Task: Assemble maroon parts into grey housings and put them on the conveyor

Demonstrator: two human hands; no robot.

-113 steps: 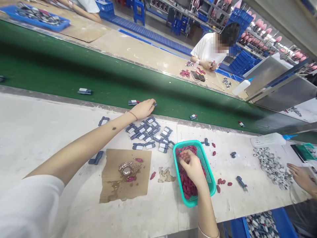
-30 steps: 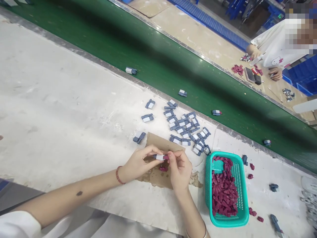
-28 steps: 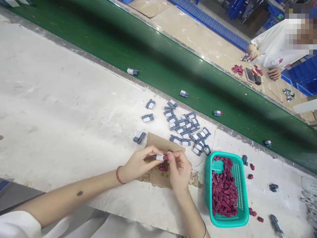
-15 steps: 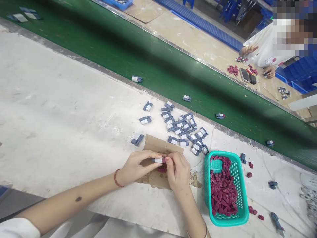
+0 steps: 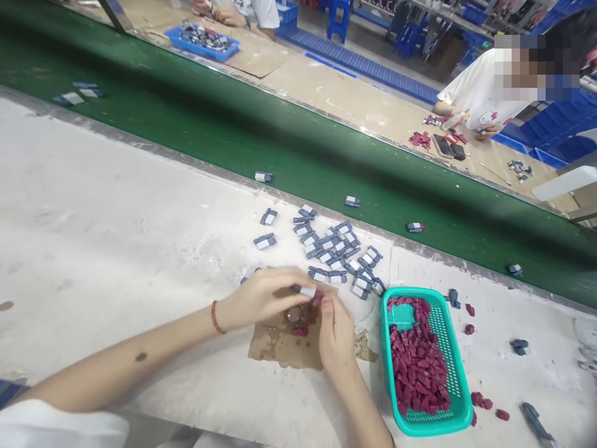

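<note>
Between my hands is a small blue-and-white plastic part (image 5: 308, 291) with a maroon piece at its right end. My left hand (image 5: 263, 295) pinches the blue-and-white end. At the maroon end, the fingers of my right hand (image 5: 334, 323) are closed. Below them lies a stained cardboard sheet (image 5: 275, 348), bearing a round glue-wet spot (image 5: 295, 316) and a loose maroon piece (image 5: 300, 332). Right of my right hand stands a green plastic basket (image 5: 461, 398) holding many maroon pieces (image 5: 420, 367). Several similar blue-and-white parts (image 5: 326, 244) lie in a loose pile beyond my hands.
A green conveyor belt (image 5: 196, 149) runs behind the white table (image 5: 116, 230), carrying several blue-and-white parts. Loose maroon pieces (image 5: 480, 400) and dark parts (image 5: 519, 346) lie right of the basket. Across the belt, a person in a white shirt (image 5: 480, 93) handles parts near a blue tray (image 5: 224, 51).
My right hand has left the basket and my left hand the belt; both came together on the part over the cardboard. Lately the view tilted up, and the hands rose slightly off the glue spot.
</note>
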